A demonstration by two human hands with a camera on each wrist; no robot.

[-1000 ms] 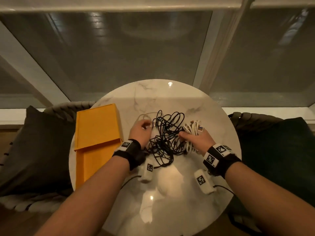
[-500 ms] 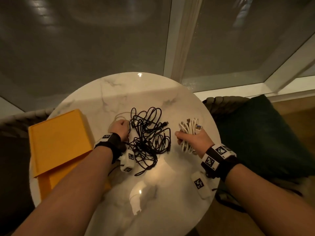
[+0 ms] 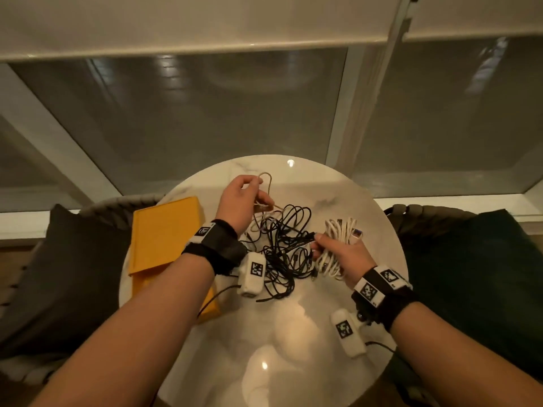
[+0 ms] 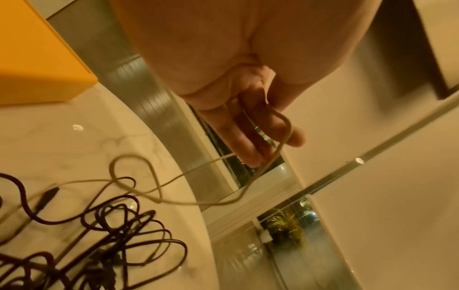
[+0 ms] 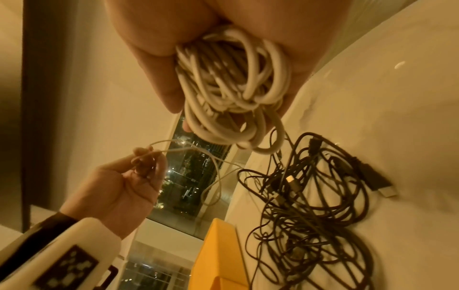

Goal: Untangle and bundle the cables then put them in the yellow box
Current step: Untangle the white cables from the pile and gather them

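A tangle of black cables lies in the middle of the round marble table. My left hand is raised above its far side and pinches a thin pale cable that loops down into the tangle. My right hand grips a coiled bundle of white cable just right of the tangle. The yellow box sits open at the table's left edge.
Dark cushions on woven chairs flank the table, one at the left and one at the right. A large window with white frames rises behind the table. The near half of the marble top shows only light reflections.
My left hand has lifted from the table and drawn the thin pale cable up out of the tangle. My right hand keeps its hold on the white bundle, nearer the black tangle again.
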